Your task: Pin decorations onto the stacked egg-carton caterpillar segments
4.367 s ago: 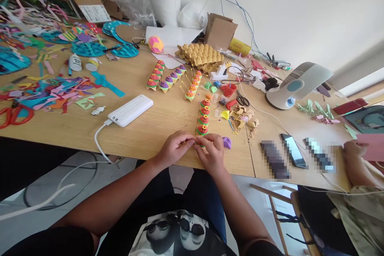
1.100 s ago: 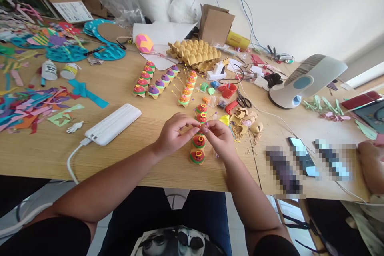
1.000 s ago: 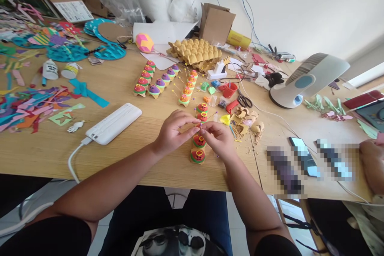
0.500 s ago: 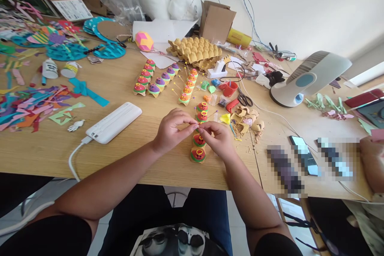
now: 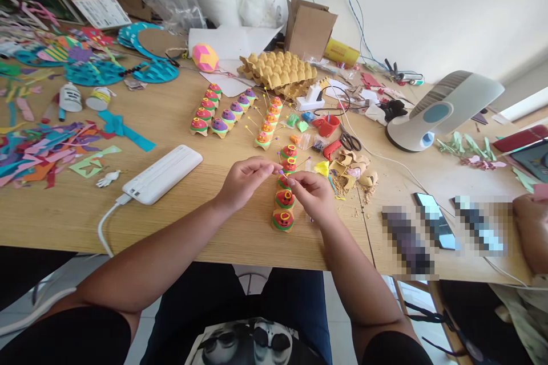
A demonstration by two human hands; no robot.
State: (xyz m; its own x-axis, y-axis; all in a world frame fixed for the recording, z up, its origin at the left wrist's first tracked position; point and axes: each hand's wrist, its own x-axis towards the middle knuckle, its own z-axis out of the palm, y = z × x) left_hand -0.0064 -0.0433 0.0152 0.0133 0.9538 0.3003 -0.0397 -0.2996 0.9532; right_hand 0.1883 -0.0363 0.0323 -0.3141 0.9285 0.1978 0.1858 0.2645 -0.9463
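In front of me lies a strip of egg-carton cups (image 5: 283,221), covered in red and green clay with yellow rings and small dark dots on top. Thin antennae with purple tips stick out of its far end. My left hand (image 5: 248,182) is over the strip's left side, fingers pinched together, a tiny purple ball (image 5: 281,171) at their tips. On the right, my right hand (image 5: 313,195) pinches with thumb and forefinger close above the middle cup, partly covering it. What each pinch holds is too small to make out.
Finished-looking red (image 5: 206,108), purple (image 5: 234,113) and orange (image 5: 269,122) cup strips stand farther back. A white power bank (image 5: 162,175) lies left, paper scraps (image 5: 51,148) beyond it. Scissors (image 5: 350,141), torn carton bits (image 5: 349,168), phones (image 5: 434,219) and a fan (image 5: 436,111) are right, near another person's arm (image 5: 531,228).
My fingertips, which met above the strip, have drawn apart. The left hand has shifted slightly left, the right slightly right, and the purple ball now shows between them.
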